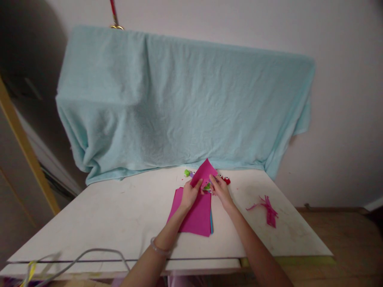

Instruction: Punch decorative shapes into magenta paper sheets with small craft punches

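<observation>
Between my two hands, a magenta sheet (206,169) is held up at an angle, with one corner pointing toward the light blue cloth. My left hand (190,194) pinches its left side, thumb on top. At its right side, my right hand (220,189) grips the edge with thumb and fingers. Small green and purple pieces (207,185) show between the hands; their exact shape is unclear. Below lies a stack of magenta sheets (196,217), with a blue edge showing at its right, partly covered by my left hand and forearm.
Small figures with eyes, one green (187,173) and one red (227,180), sit behind the sheet. Magenta scraps (271,215) lie at the right of the white table (119,215). A light blue cloth (191,99) hangs behind. A grey cable (98,250) crosses the front left edge.
</observation>
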`<state>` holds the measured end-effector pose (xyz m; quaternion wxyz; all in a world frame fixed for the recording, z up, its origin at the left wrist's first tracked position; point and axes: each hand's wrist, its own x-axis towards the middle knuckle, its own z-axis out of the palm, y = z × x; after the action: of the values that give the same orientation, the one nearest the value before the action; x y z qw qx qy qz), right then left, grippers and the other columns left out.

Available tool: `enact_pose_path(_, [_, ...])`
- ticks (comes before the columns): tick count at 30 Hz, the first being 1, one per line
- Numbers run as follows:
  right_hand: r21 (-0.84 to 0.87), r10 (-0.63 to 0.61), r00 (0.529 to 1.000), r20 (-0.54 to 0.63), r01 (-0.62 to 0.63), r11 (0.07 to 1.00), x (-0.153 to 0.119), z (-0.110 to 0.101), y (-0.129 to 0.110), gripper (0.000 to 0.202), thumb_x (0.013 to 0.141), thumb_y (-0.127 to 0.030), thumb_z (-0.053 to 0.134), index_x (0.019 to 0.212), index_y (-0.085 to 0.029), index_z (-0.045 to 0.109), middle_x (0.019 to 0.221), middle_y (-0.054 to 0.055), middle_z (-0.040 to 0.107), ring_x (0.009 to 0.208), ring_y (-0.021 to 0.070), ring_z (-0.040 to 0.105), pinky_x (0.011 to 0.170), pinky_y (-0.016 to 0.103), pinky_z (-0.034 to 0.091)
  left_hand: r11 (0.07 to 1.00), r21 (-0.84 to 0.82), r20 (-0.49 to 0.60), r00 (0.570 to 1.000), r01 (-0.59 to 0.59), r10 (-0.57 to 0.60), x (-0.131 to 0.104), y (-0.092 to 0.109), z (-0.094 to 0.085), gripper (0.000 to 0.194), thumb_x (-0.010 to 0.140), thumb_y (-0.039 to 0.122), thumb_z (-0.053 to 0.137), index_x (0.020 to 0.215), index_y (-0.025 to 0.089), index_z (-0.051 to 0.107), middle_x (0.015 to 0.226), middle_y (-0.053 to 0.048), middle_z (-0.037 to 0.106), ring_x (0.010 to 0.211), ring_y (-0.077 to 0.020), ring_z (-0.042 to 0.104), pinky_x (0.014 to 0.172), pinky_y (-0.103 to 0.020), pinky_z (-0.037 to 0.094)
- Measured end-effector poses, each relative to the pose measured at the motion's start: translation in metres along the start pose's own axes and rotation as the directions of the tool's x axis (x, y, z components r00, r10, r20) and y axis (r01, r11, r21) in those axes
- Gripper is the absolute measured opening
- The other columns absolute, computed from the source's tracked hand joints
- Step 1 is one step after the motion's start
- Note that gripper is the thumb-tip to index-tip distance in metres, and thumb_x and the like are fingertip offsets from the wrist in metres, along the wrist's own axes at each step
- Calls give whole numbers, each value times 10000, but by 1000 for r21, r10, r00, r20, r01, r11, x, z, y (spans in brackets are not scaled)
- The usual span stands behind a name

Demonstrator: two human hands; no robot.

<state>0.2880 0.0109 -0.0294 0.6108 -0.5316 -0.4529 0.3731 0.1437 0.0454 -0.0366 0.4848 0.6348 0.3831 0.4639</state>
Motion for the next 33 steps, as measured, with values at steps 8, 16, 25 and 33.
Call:
enact_pose_path(8, [24, -9, 1000, 10, 9, 1000, -1, 0, -3, 416, 791, -621, 567, 786, -207, 529, 416, -87, 425, 321, 64, 317, 330, 181, 246, 1000, 4, 15, 1000, -10, 10, 2, -6, 1, 412, 865, 498, 513, 683, 145, 620, 538, -25, 629, 515, -165, 593, 609, -259, 453])
enact_pose_path(16, [33, -13, 1000, -22, 13, 999, -3, 0, -5, 416, 798, -616, 559, 844, -202, 559, 424, -84, 424, 331, 64, 319, 329, 177, 230, 996, 83, 40, 999, -39, 35, -2, 1, 0, 373, 881, 453, 490, 697, 156, 622, 559, -21, 639, 513, -160, 596, 603, -251, 438])
enact_pose_path(25, [33, 47, 998, -48, -46, 998, 2, -1, 2, 455, 746, -649, 586, 841, -206, 555, 421, -86, 426, 323, 69, 334, 316, 177, 236, 993, 118, 43, 999, -22, 17, -2, 2, -1, 344, 880, 429, 492, 704, 163, 621, 582, -25, 652, 528, -165, 601, 605, -254, 431])
enact_pose_path(33, [56, 56, 998, 2, -56, 997, -2, 0, -4, 447, 761, -648, 577, 826, -207, 535, 431, -84, 442, 327, 65, 321, 332, 179, 225, 994, 111, 23, 1000, -20, 18, -3, 7, -1, 344, 877, 428, 497, 716, 155, 630, 581, -30, 657, 540, -175, 606, 607, -258, 424])
